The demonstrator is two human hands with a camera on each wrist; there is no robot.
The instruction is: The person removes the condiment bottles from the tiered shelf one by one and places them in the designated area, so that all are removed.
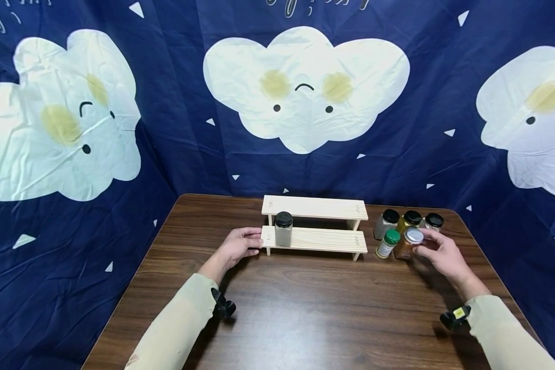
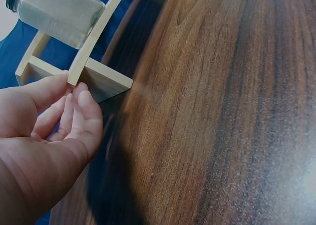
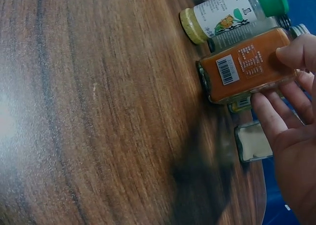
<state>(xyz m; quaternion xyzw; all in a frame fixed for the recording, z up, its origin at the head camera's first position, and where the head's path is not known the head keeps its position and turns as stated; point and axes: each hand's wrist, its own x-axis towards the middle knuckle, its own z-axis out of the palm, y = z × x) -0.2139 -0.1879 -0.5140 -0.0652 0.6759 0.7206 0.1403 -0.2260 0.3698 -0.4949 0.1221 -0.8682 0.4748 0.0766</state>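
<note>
My left hand (image 1: pixel 238 245) pinches the left end of the lower board of a two-tier wooden rack (image 1: pixel 324 239), thumb above and fingers beneath in the left wrist view. On that board, near the hand, stands a black-lidded glass jar (image 1: pixel 283 231) of pale powder. At the right, my right hand (image 1: pixel 441 253) holds a spice jar (image 3: pixel 247 62) with orange-red powder and a silver lid. Its thumb lies on one side and its fingers on the other. Beside this jar is a green-capped spice bottle (image 1: pixel 388 243) with a white label.
Three black-lidded jars stand behind: a pale one (image 1: pixel 385 224), a yellowish one (image 1: pixel 408 221) and another pale one (image 1: pixel 433 222). They share the brown wooden table (image 1: pixel 305 308) with the rack. A dark blue cloth (image 1: pixel 176 77) with cloud faces hangs around the table's back and sides.
</note>
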